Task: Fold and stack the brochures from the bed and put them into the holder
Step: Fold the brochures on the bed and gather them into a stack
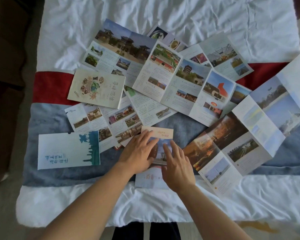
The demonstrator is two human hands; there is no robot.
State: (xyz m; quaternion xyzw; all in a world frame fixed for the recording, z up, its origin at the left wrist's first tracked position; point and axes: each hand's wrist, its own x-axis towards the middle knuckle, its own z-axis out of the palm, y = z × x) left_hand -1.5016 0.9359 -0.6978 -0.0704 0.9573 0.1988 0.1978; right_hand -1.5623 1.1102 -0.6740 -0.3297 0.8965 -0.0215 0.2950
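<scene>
Several brochures lie spread on the bed (76, 201). Both hands rest flat on a small folded brochure (163, 135) with a peach top band, near the bed's front middle. My left hand (139, 153) presses its left side, fingers spread. My right hand (176, 163) lies on its right side. Under it sits a pale blue folded brochure (149, 181). A folded white and teal brochure (66, 150) lies to the left. A cream food-cover brochure (97, 88) is further back. Long unfolded brochures (180, 80) (241, 135) fan out behind and to the right. No holder is visible.
The bed has white sheets, a red band (50, 87) and a grey-blue runner (47, 122). Brown furniture (7, 49) stands left of the bed. The floor shows at the bottom, with dark legs (145, 231) against the bed's front edge.
</scene>
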